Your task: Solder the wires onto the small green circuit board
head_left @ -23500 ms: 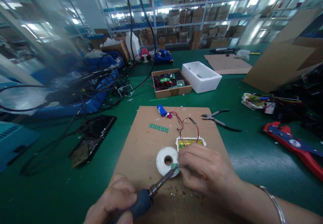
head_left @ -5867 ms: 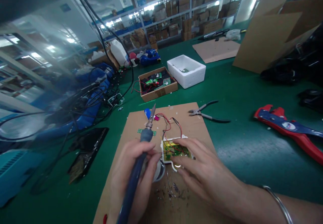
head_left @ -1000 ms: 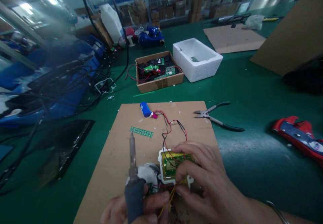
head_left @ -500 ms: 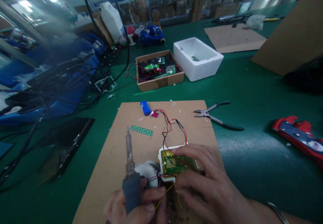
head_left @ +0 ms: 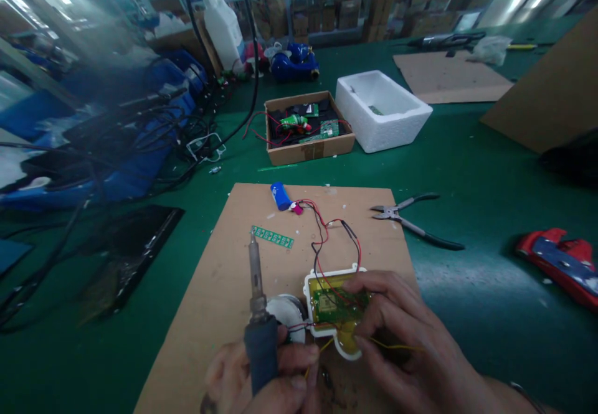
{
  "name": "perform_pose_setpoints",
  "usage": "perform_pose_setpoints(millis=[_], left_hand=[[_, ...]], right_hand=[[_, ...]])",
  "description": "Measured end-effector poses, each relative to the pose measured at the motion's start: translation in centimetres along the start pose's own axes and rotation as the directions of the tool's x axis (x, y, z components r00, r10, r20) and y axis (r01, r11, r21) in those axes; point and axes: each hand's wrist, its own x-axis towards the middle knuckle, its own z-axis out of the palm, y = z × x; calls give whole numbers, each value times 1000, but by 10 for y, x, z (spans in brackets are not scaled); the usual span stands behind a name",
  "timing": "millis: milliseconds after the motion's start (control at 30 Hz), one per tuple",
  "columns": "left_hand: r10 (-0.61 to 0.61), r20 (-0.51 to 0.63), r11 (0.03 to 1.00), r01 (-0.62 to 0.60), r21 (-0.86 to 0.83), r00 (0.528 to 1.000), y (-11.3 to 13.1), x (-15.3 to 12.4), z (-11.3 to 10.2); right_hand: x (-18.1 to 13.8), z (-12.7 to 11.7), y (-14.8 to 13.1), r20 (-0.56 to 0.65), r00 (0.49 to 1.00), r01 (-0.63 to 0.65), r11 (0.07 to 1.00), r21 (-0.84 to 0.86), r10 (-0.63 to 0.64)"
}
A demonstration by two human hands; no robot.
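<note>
The case (head_left: 307, 296) lies on the cardboard (head_left: 224, 264), near edge by the fingers, with a green board (head_left: 326, 302) and yellow film inside its white rim. Half a second ago a yellow end hung under the right fingers; now that wire (head_left: 395, 346) trails out sideways across the right palm, and the case's rounded lobe shows. The yellow leads thus seem parted, one to each hand. The right hand (head_left: 411, 333) has thumb and finger nearly together, apparently pinching the wire, another finger resting on the case. The left hand (head_left: 287, 395) grips the iron (head_left: 258, 324), tip up, and seems to nip a second yellow lead (head_left: 326, 346) at its fingertips. Beside the case sits a white reel (head_left: 284, 307). Red and black wires run from the case up toward a blue cell (head_left: 281, 196), near a board strip (head_left: 272, 237) and pliers (head_left: 393, 212). Beyond, a carton (head_left: 308, 152) holds black pieces, green boards and a green part with red wires; the foam box (head_left: 392, 129) just beside it holds a small board (head_left: 375, 109).
</note>
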Motion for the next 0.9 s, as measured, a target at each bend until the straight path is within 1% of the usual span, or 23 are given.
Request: perform_pose_setpoints(millis=[33, 67, 133, 167, 233, 300, 367, 433, 500, 567, 667, 733, 833, 900], left_hand=[[11, 17, 1000, -10, -16, 1000, 3, 4, -1], [-3, 26, 999, 4, -32, 1000, 5, 7, -3], [-24, 7, 996, 24, -84, 1000, 10, 13, -6], [-20, -18, 993, 18, -117, 1000, 12, 16, -8], [-4, -37, 986, -2, -164, 999, 15, 20, -11], [5, -34, 986, -10, -164, 999, 18, 21, -12], [4, -31, 987, -9, -163, 1000, 21, 21, -14], [-11, -37, 984, 4, -177, 999, 23, 18, -16], [-33, -59, 977, 20, -210, 998, 25, 13, -21], [-51, -127, 972, 20, -236, 991, 26, 6, -30], [-5, -189, 981, -31, -189, 982, 28, -7, -48], [-31, -223, 985, -9, -173, 974, 31, -17, -59], [-128, -312, 975, 62, -212, 942, 34, -34, -67], [-128, -308, 978, 68, -196, 943, 32, -47, -68]], right_hand=[[-1, -1, -1, -4, 1000, 22, 1000, 3, -22], [-2, -2, -1, -8, 999, 53, 999, 11, -53], [-3, -4, -2, 6, 989, 144, 989, 44, -145], [-3, -5, -3, 32, 979, 199, 978, 67, -201], [-4, -6, -4, 124, 945, 290, 951, 102, -302], [-4, -6, -4, 226, 905, 346, 932, 106, -361], [-4, -7, -3, 309, 876, 366, 928, 75, -370], [-5, -8, -1, 361, 855, 380, 924, 51, -372], [-6, -9, -1, 376, 841, 402, 914, 46, -389], [-7, -11, -3, 369, 830, 431, 901, 53, -419], [-5, -15, -8, 401, 803, 457, 887, 59, -441], [-4, -17, -11, 435, 788, 464, 885, 45, -436], [-4, -18, -14, 482, 778, 467, 884, -15, -403], [-5, -17, -16, 529, 771, 447, 893, -53, -355]])
